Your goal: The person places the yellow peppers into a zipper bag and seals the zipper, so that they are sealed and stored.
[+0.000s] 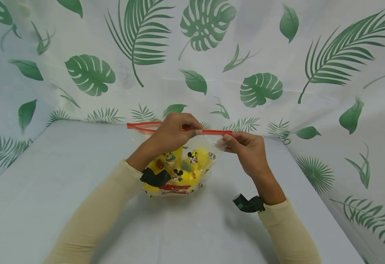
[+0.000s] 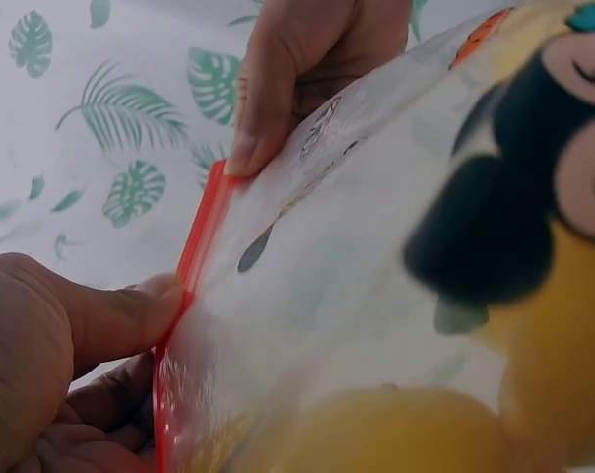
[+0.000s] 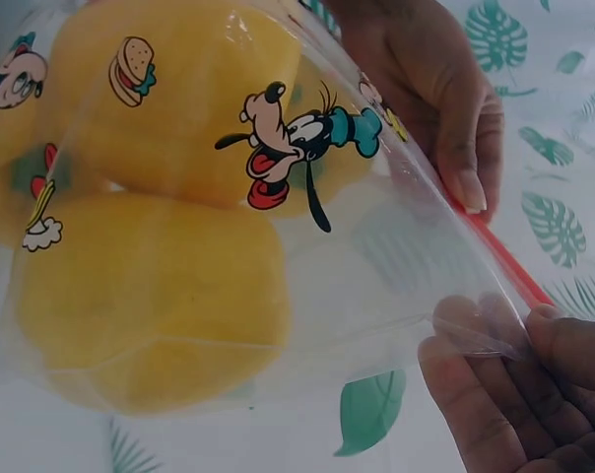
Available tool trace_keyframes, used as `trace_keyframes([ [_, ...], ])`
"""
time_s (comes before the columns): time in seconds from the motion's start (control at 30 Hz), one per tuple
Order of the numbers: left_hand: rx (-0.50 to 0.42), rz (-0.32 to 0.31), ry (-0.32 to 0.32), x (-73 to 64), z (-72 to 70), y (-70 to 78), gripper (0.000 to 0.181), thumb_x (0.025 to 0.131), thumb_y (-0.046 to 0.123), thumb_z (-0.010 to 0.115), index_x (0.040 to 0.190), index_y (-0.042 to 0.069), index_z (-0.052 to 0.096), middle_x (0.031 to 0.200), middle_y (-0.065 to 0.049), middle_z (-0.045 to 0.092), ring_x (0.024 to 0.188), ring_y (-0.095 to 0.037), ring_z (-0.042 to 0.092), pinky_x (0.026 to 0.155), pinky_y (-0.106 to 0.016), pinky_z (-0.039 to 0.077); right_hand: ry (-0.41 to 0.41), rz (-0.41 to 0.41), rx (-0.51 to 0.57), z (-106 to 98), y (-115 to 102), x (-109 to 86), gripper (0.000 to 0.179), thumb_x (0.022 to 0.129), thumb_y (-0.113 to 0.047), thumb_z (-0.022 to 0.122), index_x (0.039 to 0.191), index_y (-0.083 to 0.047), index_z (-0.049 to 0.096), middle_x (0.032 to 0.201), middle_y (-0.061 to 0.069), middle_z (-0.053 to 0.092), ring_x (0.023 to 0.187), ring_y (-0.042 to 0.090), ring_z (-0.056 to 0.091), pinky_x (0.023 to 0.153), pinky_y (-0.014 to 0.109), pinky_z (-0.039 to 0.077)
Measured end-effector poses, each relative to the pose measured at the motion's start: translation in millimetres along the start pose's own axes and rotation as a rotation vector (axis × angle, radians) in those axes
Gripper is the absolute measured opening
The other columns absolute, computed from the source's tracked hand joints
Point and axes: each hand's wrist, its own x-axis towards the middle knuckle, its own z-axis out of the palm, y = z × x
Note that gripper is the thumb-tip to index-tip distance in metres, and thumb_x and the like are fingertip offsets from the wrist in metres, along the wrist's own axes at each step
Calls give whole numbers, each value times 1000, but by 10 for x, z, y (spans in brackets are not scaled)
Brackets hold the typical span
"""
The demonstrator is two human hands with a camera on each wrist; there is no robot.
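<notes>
A clear zip bag [image 1: 194, 172] printed with cartoon figures stands on the table, with several rounded yellow things [image 3: 150, 286] inside. Their kind is blurred by the plastic. Along its top runs a red zip strip [image 1: 216, 132]. My left hand [image 1: 171, 134] pinches that strip near its middle between thumb and fingers. At the strip's right end, my right hand [image 1: 250, 152] grips the bag's corner, the thumb in front and the fingers behind the plastic. Left of my left hand the strip's two edges stand apart; between the hands they lie together.
A white table [image 1: 63, 176] spreads under the bag and both forearms. Behind and at the sides hangs a white cloth [image 1: 219, 80] with green leaf prints. Each wrist carries a small black camera [image 1: 250, 203] close to the sleeve's cuff.
</notes>
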Motion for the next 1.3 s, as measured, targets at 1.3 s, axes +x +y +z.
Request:
trace_keyframes([
  [1.3,40,-54,116,-350,-480,-378,17,90,1,65,103,0,75,104,-6,70,95,-17,63,83,-31,53,24,41,41,-145,54,48,31,93,-12,64,106,17,65,84,7,73,79,19,70,77,31,55],
])
